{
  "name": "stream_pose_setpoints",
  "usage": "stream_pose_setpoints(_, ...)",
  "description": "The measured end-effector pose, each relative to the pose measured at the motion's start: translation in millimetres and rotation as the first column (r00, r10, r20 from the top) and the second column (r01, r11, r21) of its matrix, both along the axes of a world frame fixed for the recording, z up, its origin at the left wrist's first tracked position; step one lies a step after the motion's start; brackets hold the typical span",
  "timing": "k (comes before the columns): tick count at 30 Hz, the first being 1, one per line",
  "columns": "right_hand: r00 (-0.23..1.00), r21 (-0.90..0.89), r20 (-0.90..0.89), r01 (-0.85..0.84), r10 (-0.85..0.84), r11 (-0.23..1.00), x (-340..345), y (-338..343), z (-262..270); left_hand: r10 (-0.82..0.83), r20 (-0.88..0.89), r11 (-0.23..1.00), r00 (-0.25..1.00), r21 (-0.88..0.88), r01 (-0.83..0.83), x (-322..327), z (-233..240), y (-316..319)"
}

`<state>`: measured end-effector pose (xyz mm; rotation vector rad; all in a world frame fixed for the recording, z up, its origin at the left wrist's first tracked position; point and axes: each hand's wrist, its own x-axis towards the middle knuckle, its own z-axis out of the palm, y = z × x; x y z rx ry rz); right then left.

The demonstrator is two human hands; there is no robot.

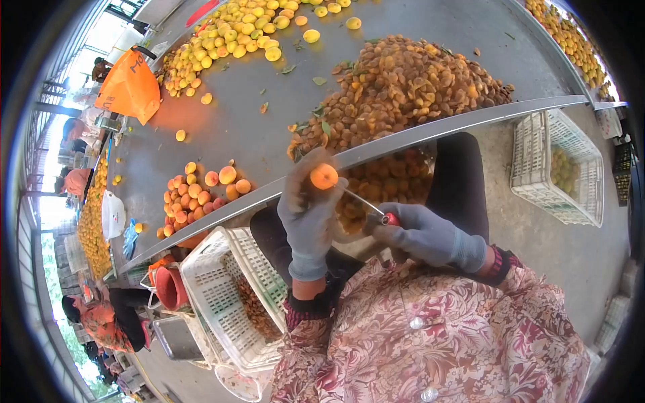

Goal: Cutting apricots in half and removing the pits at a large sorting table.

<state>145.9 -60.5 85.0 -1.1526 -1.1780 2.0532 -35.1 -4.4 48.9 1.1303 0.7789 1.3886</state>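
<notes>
In a grey glove, my left hand holds up an orange apricot between thumb and fingers, in front of the table's metal rim. My right hand, gloved alike, grips the red handle of a thin metal tool. Its slender shaft reaches to the apricot; whether the tip is inside the fruit I cannot tell. Below the hands, between my knees, sits a container of apricots, its walls mostly hidden. Beyond the rim a big heap of brown apricot pits lies on the metal table.
Reddish apricots lie by the rim at left, with yellow apricots farther back beside an orange bag. White plastic crates stand left and right of me. Another person sits at left near a red bucket.
</notes>
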Motion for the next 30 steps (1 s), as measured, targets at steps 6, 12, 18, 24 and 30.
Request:
stream_pose_setpoints(6, 0.994, 0.065, 0.101, 0.026, -0.032, 0.998, -11, 1, 7, 0.071, -0.342, 0.997, 0.937, -0.007, -0.078, -22, 0, -6)
stream_pose_setpoints(12, 0.98, -0.032, 0.177, 0.099, -0.092, 0.995, -3, -8, -3, 0.112, -0.527, 0.979, 0.843, 0.203, -0.003, -11, -18, -3)
stream_pose_setpoints(18, 0.987, -0.139, 0.094, 0.139, -0.127, 0.981, -8, 0, -7, -0.173, 0.061, 0.958, 0.983, -0.222, 0.182, -8, -22, -6)
stream_pose_setpoints(24, 0.977, -0.079, 0.109, 0.192, -0.183, 0.978, -13, 16, -25, -0.154, 0.66, 0.887, 0.735, -0.235, 0.397, 24, -24, 1)
stream_pose_setpoints(30, 0.969, 0.041, 0.141, 0.197, -0.201, 0.979, -10, 13, -37, -0.263, 0.616, 0.841, 0.742, -0.23, 0.489, 18, -25, -1)
